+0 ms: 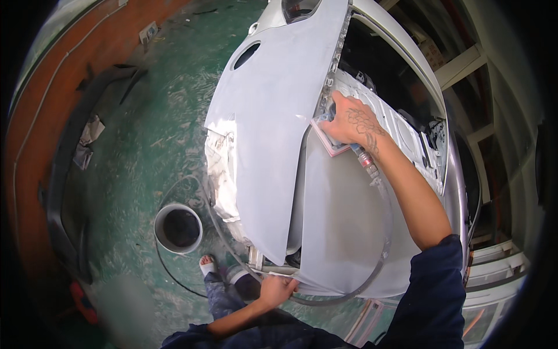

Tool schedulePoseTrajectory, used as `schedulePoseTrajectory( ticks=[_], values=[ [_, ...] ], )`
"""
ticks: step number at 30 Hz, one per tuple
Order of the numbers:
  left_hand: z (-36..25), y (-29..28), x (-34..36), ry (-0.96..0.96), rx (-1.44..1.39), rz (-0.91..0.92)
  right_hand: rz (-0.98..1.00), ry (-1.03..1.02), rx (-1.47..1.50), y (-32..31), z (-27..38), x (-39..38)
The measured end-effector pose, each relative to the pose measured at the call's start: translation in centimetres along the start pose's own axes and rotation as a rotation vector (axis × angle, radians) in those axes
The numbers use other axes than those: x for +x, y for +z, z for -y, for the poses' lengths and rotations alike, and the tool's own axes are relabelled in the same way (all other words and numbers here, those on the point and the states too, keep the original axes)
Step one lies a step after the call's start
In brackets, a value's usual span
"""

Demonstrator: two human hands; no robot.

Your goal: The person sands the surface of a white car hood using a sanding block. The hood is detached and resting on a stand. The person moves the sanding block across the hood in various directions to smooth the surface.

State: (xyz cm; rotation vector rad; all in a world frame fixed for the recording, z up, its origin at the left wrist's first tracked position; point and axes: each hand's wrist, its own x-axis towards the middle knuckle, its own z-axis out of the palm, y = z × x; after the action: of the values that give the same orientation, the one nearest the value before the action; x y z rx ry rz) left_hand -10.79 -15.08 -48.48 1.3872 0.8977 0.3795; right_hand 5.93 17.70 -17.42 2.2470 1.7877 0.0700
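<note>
sander (332,139) mostly hidden under right hand (349,121), car interior dark, floor patch (119,302) blurred, panel's top cut off

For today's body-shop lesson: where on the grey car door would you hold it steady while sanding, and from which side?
Grip the car door by its lower edge, coming from below, as the left hand does. That thin free rim offers a pinch hold clear of the right hand and its sanding block.
</note>
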Motion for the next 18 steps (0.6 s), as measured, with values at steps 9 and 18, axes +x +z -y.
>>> schedulePoseTrajectory(
  ticks=[9, 18],
  values=[
    [1.2, 0.6, 0.5, 0.030, 0.131, -0.022, -0.070, -0.016, 0.027, 1.6, -3.7, -2.7],
    [1.8, 0.0, 0.7, 0.070, 0.168, -0.056, -0.080, -0.279, 0.020, 1.3, 1.9, -3.5]
  ],
)
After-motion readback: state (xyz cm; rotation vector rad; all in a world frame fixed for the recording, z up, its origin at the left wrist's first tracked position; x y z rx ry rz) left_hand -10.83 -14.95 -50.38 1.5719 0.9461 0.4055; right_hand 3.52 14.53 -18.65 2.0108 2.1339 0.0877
